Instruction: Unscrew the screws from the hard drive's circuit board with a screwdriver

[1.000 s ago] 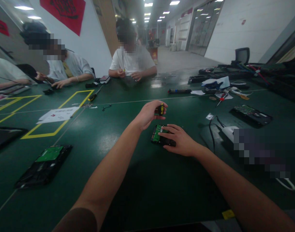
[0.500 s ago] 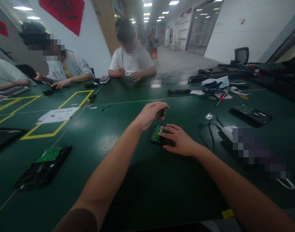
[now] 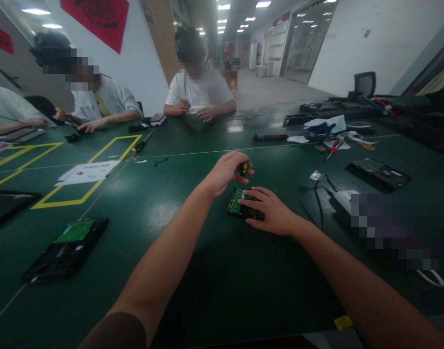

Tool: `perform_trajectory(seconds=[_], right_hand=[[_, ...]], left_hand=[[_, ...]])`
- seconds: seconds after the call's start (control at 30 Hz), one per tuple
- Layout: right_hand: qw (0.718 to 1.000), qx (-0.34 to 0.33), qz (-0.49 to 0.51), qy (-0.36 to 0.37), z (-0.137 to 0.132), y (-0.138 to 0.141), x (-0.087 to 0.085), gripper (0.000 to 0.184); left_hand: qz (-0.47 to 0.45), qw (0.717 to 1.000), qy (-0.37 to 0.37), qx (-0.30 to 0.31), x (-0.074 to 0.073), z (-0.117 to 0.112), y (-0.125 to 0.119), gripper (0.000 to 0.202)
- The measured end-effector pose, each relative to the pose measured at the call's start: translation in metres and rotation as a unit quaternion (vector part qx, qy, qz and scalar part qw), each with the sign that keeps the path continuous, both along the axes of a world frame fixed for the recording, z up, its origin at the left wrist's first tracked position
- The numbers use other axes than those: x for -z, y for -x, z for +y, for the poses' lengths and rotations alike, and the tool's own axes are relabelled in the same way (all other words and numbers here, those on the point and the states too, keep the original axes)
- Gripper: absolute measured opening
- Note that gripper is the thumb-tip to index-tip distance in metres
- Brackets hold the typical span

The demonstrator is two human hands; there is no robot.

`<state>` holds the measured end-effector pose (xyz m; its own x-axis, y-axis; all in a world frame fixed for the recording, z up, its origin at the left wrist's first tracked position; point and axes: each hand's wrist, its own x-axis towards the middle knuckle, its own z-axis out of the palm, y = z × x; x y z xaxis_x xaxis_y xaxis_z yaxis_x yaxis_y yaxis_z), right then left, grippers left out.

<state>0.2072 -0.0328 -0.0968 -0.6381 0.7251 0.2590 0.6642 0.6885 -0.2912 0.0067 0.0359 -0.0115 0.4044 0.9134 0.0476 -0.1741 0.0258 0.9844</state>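
A small black hard drive with a green circuit board (image 3: 240, 203) is pressed flat by the right hand (image 3: 271, 211); just behind it, a black-and-yellow screwdriver handle (image 3: 244, 167) is gripped by the left hand (image 3: 224, 172).

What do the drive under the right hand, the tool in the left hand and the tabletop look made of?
Drive: black casing, metal or plastic, unclear; matte green circuit board on top. Tool: black-and-yellow grip, likely plastic or rubber; tip hidden. Tabletop: smooth dark green mat, slightly glossy: lights reflect in it.
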Motion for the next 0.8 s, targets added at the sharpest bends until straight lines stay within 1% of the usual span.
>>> perform_trajectory(seconds=[0.07, 0.27, 0.53, 0.6, 0.7, 0.8], right_hand=[[1.000, 0.001, -0.003, 0.002, -0.0001, -0.0002, 0.0000, 0.058], [1.000, 0.003, -0.008, 0.000, 0.0000, 0.0000, 0.0005, 0.059], [1.000, -0.004, -0.002, 0.004, 0.0001, 0.0006, -0.0026, 0.059], [1.000, -0.003, 0.000, 0.005, 0.0000, 0.0005, -0.0018, 0.059], [1.000, 0.000, 0.003, 0.000, -0.0001, 0.0001, 0.0002, 0.059], [1.000, -0.001, 0.004, -0.004, -0.0001, -0.0003, 0.0014, 0.059]], left_hand=[[-0.002, 1.000, -0.005, -0.004, 0.0018, 0.0019, 0.0003, 0.020], [0.031, 0.997, -0.068, -0.026, 0.0036, 0.0059, 0.0026, 0.026], [0.005, 0.999, -0.033, -0.021, 0.0030, 0.0071, 0.0011, 0.025], [0.002, 0.999, -0.030, -0.017, 0.0029, 0.0058, -0.0006, 0.027], [0.004, 0.999, -0.042, -0.006, 0.0018, 0.0025, -0.0022, 0.028], [0.030, 0.997, -0.073, -0.009, 0.0003, 0.0001, -0.0019, 0.022]])
